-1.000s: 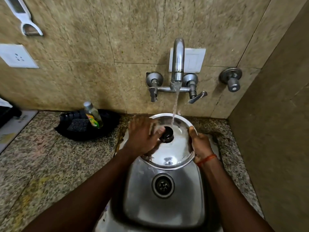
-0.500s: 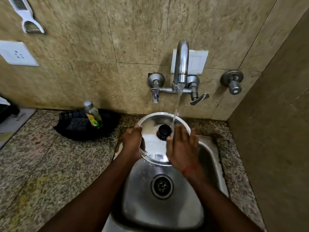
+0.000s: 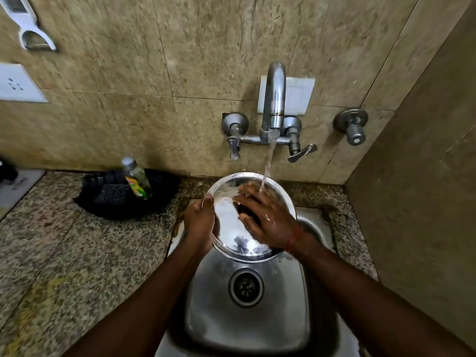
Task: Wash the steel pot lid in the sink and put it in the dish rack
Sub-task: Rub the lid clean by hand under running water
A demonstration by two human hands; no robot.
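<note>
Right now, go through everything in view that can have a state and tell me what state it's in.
Tap: running, stream landing on the right hand.
Steel pot lid: held tilted over the sink, wet.
Left hand: gripping the lid's left rim.
Right hand: open, flat on the lid.
Sink: drain open, wet.
Soap bottle: capped, upright.

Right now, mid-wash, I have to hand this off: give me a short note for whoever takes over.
Left hand: gripping the steel pot lid by its left rim, holding it tilted over the sink.
Right hand: open, flat on the lid's face, rubbing under the running tap; it covers the knob.
Done: lid is wet and being rinsed.
Left: finish rinsing, shut off the tap, put the lid in the dish rack, which is not in view.
Dish soap bottle stands on the counter to the left.
</note>
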